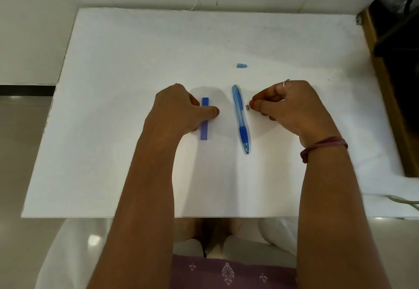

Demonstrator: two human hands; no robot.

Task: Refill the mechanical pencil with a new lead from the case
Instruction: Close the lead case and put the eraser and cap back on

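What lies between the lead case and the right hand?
In the head view, the mechanical pencil lies between the lead case and the right hand, with a small grey eraser by the fingertips.

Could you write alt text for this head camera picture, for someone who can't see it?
A person's left hand grips a blue lead case on a white table; the right hand reaches for a tiny grey eraser beside a blue pencil. A small blue cap lies farther away.

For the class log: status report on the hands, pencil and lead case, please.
Left hand grips lead case. Right hand curled beside small grey eraser. Mechanical pencil flat on table, cap off. Nothing blocking.
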